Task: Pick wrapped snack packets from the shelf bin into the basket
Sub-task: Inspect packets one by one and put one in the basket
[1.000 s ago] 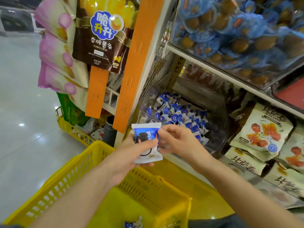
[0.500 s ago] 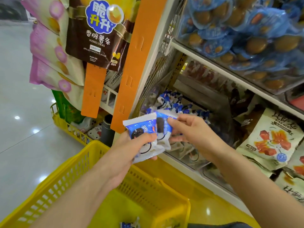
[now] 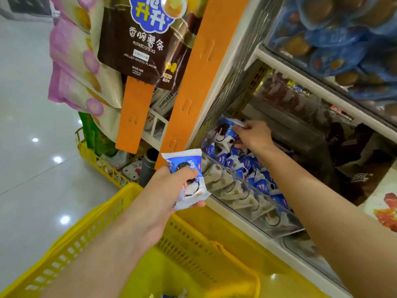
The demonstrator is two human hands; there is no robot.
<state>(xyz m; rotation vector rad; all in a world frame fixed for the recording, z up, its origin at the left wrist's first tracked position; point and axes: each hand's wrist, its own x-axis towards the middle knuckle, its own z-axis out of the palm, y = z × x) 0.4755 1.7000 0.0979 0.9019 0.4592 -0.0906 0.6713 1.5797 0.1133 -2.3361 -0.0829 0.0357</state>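
Observation:
My left hand (image 3: 169, 190) grips a small stack of blue-and-white snack packets (image 3: 189, 179) above the far rim of the yellow basket (image 3: 90, 233). My right hand (image 3: 253, 135) reaches into the clear shelf bin (image 3: 257, 203) and pinches another blue-and-white packet (image 3: 225, 130) lifted off the heap of packets (image 3: 247, 166). At the bottom of the basket one packet (image 3: 171, 295) shows at the frame's lower edge.
An orange hanging strip (image 3: 193, 87) with a brown potato-stick bag (image 3: 146, 46) and pink bags (image 3: 75, 67) hangs left of the bin. A second yellow basket (image 3: 101, 162) stands on the floor behind. Blue packs (image 3: 335, 39) fill the shelf above; orange-print bags (image 3: 386, 207) lie right.
My right hand has left the packets held by my left hand and moved back into the bin, where it now pinches a new packet. My left hand stays over the basket.

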